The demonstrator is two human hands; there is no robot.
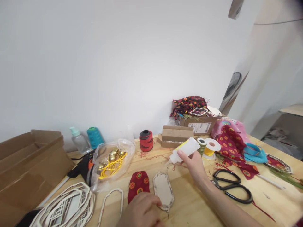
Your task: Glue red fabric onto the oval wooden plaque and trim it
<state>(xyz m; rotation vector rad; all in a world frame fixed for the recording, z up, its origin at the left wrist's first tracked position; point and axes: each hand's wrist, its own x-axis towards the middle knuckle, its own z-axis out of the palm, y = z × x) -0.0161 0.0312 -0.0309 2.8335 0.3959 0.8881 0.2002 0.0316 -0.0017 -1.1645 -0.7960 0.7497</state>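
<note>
My right hand [195,165] is wrapped round a white squeeze glue bottle [188,148] with a yellow stripe. The bottle is tilted, its nozzle pointing down and left above the table. Below the nozzle lies a pale wooden plaque [163,190] with a dark patterned edge and a small loop at its lower end. My left hand [143,211] has curled fingers; its fingertips touch the plaque's lower left edge, and the thumb is partly out of view. A dark red cloth piece [139,183] with round flower motifs lies left of the plaque, its lower part hidden behind my left hand.
Black-handled scissors [233,186] lie to the right of my right forearm. Wooden frames [68,208] are stacked at front left, near a cardboard box [30,167] and a plastic bag [113,160] of bells. Thread spools [146,141] and a fabric-filled box [199,124] stand toward the wall.
</note>
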